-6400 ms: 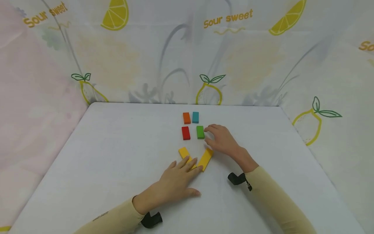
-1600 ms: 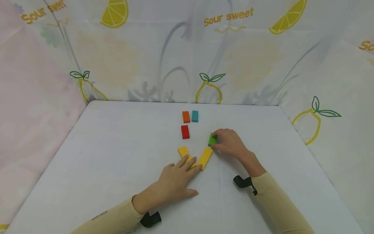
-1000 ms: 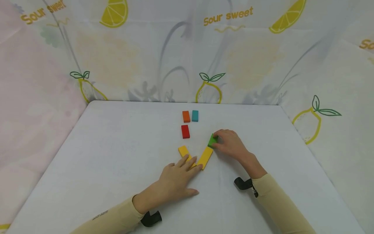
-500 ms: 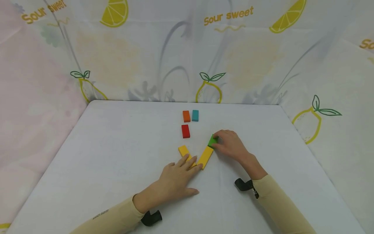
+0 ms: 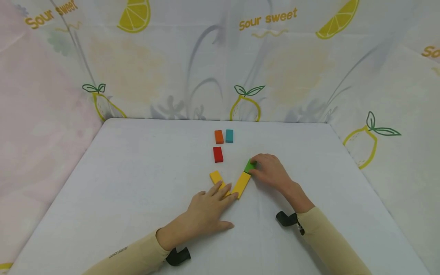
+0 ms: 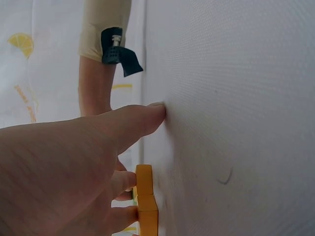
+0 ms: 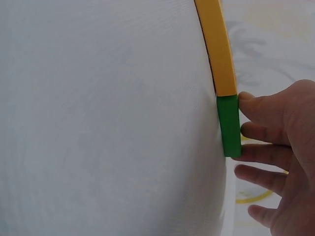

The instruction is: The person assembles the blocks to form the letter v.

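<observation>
Green block [image 5: 249, 166] moved, pinched by right fingers [image 7: 268, 154]; left fingers [image 5: 222, 190] spread; backdrop [image 5: 292, 72] reads "Sour sweet", sleeve print [image 5: 118, 252] unclear.

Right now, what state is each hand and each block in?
Left hand: fingers spread, resting on the yellow blocks.
Right hand: pinching the green block.
Green block: flat, end-on to the right yellow block.
Right yellow block: flat, slanted.
Left yellow block: flat, slanted, partly covered.
Red block: flat, untouched.
Orange block: flat, untouched.
Blue block: flat, untouched.
</observation>
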`<state>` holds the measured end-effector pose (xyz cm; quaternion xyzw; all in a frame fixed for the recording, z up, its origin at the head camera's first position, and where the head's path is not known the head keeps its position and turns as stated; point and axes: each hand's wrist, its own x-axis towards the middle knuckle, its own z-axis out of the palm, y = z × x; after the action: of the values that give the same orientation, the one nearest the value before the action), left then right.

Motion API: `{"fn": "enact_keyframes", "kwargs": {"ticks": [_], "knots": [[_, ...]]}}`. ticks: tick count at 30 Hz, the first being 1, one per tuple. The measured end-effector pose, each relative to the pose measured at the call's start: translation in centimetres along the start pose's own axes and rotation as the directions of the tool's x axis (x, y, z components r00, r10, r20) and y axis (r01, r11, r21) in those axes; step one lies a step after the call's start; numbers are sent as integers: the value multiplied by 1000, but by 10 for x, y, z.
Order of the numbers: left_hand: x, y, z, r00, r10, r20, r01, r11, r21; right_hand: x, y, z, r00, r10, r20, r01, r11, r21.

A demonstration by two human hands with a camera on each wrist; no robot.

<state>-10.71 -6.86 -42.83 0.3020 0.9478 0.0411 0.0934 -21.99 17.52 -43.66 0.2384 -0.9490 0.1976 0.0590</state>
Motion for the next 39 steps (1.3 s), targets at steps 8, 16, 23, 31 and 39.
{"fn": "enact_keyframes", "kwargs": {"ticks": [8, 16, 23, 31, 39], "knots": [[0, 0, 0, 1000, 1, -1, -1, 1000, -2, -2, 2, 2, 1000, -6, -5, 6, 1000, 1], [0, -1, 0, 1000, 0, -1, 0, 1000, -15, -2, -1, 3, 1000, 4, -8, -4, 1000, -6], [0, 0, 0, 1000, -2, -2, 2, 1000, -8, -4, -3, 2, 1000, 26, 8, -25, 1000, -15], [0, 0, 1, 1000, -2, -6, 2, 1000, 13, -5, -5, 1, 999, 34, 5, -34, 999, -29], [-1, 0, 1, 1000, 0, -7, 1, 1000, 14, -6, -8, 0, 1000, 29, 8, -29, 999, -30]]}}
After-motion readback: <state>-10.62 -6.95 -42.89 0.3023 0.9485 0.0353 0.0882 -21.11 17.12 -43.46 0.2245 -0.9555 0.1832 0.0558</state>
